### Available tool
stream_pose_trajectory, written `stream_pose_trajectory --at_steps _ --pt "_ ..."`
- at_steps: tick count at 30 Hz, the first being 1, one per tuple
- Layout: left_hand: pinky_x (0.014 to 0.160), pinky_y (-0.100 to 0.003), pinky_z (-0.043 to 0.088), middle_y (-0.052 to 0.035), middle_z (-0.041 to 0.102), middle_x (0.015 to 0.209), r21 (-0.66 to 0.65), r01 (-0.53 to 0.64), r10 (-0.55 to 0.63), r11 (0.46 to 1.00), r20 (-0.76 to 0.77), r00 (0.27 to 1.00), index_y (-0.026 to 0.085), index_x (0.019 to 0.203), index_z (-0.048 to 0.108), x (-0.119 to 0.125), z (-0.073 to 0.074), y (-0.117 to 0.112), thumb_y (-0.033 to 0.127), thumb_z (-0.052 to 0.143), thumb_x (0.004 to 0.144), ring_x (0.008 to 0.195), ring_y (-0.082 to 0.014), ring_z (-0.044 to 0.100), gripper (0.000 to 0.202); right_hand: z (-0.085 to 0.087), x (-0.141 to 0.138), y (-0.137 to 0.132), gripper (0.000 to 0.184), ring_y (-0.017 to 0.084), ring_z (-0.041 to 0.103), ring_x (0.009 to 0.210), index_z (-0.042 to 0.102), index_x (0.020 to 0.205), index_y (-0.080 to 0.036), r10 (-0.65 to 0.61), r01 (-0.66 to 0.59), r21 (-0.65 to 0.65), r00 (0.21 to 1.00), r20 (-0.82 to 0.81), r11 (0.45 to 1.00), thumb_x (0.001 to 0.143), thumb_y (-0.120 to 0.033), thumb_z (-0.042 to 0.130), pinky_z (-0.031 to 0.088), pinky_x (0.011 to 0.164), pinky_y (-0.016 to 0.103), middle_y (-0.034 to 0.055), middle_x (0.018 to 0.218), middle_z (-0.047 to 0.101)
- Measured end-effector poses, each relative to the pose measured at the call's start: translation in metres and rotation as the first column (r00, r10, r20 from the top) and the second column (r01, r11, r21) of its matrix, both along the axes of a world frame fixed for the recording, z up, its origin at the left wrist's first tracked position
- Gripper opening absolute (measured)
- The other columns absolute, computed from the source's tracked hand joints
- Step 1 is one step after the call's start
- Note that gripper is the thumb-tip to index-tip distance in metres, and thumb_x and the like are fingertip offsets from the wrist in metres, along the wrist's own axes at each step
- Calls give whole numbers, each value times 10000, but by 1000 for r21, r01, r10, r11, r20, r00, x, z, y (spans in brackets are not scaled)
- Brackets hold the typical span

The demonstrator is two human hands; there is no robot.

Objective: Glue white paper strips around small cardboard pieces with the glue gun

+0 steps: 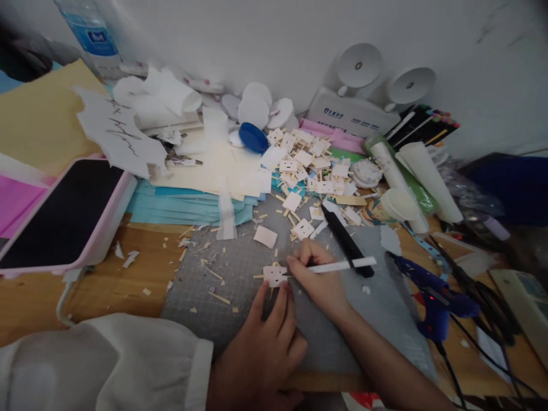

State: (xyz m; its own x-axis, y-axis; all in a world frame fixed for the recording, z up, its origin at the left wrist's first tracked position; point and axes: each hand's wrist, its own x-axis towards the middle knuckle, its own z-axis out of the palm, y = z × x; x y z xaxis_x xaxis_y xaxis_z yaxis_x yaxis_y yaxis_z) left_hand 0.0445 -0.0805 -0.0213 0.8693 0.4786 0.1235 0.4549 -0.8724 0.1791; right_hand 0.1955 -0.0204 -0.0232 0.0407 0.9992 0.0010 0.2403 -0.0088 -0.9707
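Note:
My left hand [265, 337] rests on the grey cutting mat [240, 285], its fingertips pressed on a small white paper square [274, 275] to hold it down. My right hand [319, 274] is closed around a thin white pen-like tool [342, 266], whose tip touches that same square. A black utility knife [346, 240] lies on the mat just beyond my right hand. A pile of several similar small squares [308, 162] sits farther back, and two loose ones [265, 236] lie near it.
A pink-framed tablet [64, 217] is at the left, with blue paper sheets [188, 205] and cream sheets behind it. A blue glue gun [432, 297] with cables lies at the right. Rolled papers [423, 171], a blue lid [253, 137] and a water bottle [92, 37] stand at the back.

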Motion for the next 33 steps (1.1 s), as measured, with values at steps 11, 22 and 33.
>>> stream_pose_trajectory --at_steps 11,22,33 --pt "1007 -580 212 -257 516 1295 5 -35 35 999 -55 998 120 935 611 -2 11 4 740 429 741 1268 -427 389 675 0 -2 13 353 33 179 374 411 630 -205 -122 69 -114 807 -578 991 748 -370 699 157 373 195 -124 489 304" --pt "799 -334 415 -32 620 857 -352 -231 323 907 230 918 183 843 522 -7 46 15 219 334 955 815 -183 548 222 15 6 7 361 54 256 339 437 589 -206 -65 74 -12 771 -634 997 814 -453 571 201 351 199 -100 417 357" --pt "746 -286 432 -27 622 804 -475 -294 412 829 165 896 186 887 583 -6 58 25 343 380 958 772 -181 534 266 22 -1 -9 475 67 271 359 389 475 -205 42 -7 59 788 -614 998 823 -491 537 212 373 219 -76 396 331"
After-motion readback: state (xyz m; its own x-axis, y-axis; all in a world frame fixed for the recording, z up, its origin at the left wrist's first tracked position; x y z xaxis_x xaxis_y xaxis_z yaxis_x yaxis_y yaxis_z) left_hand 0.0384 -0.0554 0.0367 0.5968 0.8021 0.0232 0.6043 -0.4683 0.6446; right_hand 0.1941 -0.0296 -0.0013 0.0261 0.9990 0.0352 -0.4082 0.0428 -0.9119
